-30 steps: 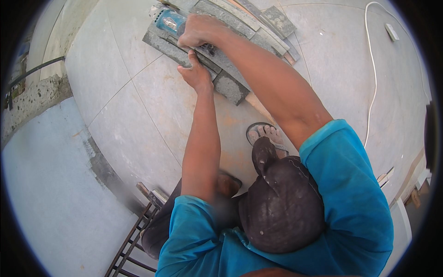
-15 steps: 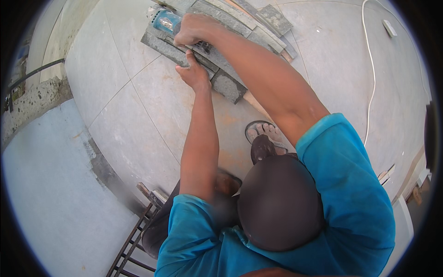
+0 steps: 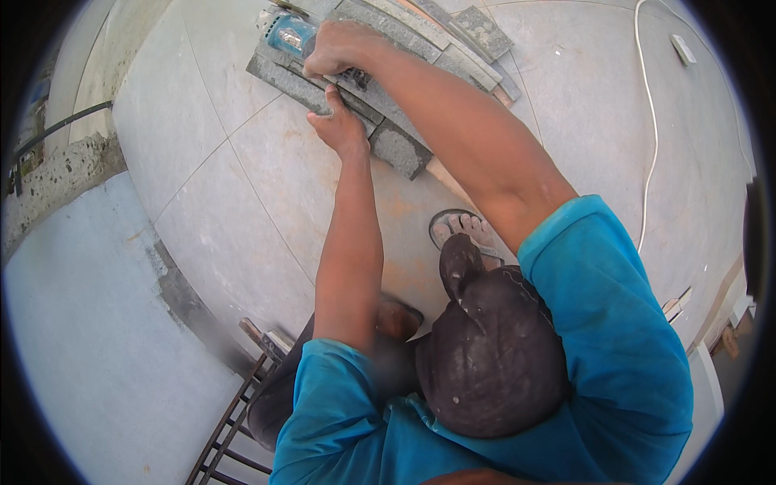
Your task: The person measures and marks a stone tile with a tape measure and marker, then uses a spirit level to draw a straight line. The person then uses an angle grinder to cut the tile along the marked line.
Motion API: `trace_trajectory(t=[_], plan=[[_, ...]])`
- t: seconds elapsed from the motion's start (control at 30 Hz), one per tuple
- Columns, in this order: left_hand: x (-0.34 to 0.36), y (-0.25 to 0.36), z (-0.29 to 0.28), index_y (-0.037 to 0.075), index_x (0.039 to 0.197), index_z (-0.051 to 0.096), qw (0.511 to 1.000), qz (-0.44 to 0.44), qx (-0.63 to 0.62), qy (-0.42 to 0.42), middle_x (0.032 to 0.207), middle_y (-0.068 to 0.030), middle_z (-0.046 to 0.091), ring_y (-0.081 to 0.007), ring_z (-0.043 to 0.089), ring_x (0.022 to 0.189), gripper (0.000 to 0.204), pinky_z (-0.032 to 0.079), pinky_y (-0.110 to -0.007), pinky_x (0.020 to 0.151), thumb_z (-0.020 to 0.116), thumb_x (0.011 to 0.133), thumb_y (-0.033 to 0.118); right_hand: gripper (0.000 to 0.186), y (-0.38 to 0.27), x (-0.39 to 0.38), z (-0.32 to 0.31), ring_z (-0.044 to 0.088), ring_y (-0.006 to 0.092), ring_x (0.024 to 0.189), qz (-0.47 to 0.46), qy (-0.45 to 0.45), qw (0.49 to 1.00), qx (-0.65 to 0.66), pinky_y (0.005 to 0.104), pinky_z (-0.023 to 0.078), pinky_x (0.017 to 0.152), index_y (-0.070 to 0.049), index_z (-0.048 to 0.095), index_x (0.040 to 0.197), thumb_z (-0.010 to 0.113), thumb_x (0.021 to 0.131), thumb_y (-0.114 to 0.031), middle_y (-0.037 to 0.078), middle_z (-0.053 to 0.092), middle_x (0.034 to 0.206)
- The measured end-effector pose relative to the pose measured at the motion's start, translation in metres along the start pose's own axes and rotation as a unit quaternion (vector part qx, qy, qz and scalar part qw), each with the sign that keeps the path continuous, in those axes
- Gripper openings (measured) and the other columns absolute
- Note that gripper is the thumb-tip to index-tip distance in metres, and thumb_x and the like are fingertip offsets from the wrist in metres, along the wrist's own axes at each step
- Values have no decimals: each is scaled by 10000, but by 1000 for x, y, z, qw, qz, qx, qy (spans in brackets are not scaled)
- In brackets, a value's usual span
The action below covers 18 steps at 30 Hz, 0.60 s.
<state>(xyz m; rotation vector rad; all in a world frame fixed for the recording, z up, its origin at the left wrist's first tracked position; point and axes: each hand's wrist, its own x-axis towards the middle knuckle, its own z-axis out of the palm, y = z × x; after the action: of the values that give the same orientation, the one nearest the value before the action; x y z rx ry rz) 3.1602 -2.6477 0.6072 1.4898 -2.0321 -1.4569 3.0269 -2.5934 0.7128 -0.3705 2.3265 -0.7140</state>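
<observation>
My right hand (image 3: 343,48) is closed around a blue angle grinder (image 3: 293,35), whose head points to the upper left, over a stack of grey stone strips (image 3: 396,155). Its disc is mostly out of sight. Just below it, my left hand (image 3: 343,129) is at the near edge of the strips. One digit reaches up onto a grey stone strip (image 3: 283,78) and another bends out to the left along its side; the remaining fingers are hidden. It appears to hold that strip steady.
Large pale floor tiles (image 3: 267,153) surround the stones. A loose grey stone piece (image 3: 483,34) lies beyond the stack. A white cable (image 3: 649,121) runs down the right side. A black metal rack (image 3: 222,440) stands at lower left. My sandalled foot (image 3: 465,226) is near the strips.
Both hands and the grinder stay nearly where they were. The dark cloth over my knee now looks creased and dusty where it was smooth before.
</observation>
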Motion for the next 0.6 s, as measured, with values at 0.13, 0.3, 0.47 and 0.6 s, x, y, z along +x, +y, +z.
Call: trace_trajectory(t=[0.13, 0.3, 0.47, 0.6], plan=[[-1, 3, 0, -209, 1481, 210, 1000, 0, 5, 4, 1485, -338, 417, -385, 472, 1369, 1022, 396, -402, 1118, 645, 943, 542, 485, 0, -6, -3, 721, 269, 1064, 1, -7, 1000, 6, 393, 574, 892, -72, 747, 1137, 702, 708, -294, 124, 746, 1137], [-5, 7, -1, -203, 1484, 217, 1000, -3, 2, -2, 1491, -340, 411, -389, 467, 1375, 1016, 393, -404, 1121, 642, 944, 545, 488, 3, -5, -2, 720, 279, 1062, -2, 4, 1000, 3, 394, 572, 896, -60, 745, 1136, 699, 713, -298, 133, 745, 1137], [-2, 3, 0, -185, 1482, 254, 1000, 4, 13, 9, 1464, -367, 433, -432, 482, 1348, 1025, 405, -439, 1113, 636, 935, 593, 500, 10, -7, 3, 720, 356, 1011, -25, 20, 999, 32, 448, 571, 864, -1, 759, 1024, 751, 654, -337, 230, 735, 1082], [-4, 4, 1, -182, 1485, 254, 1000, 0, 9, 9, 1466, -369, 430, -434, 479, 1350, 1023, 406, -440, 1112, 631, 938, 595, 498, 18, -8, 8, 724, 342, 999, -29, 35, 999, 24, 437, 573, 855, 0, 745, 1050, 737, 670, -321, 209, 741, 1067]])
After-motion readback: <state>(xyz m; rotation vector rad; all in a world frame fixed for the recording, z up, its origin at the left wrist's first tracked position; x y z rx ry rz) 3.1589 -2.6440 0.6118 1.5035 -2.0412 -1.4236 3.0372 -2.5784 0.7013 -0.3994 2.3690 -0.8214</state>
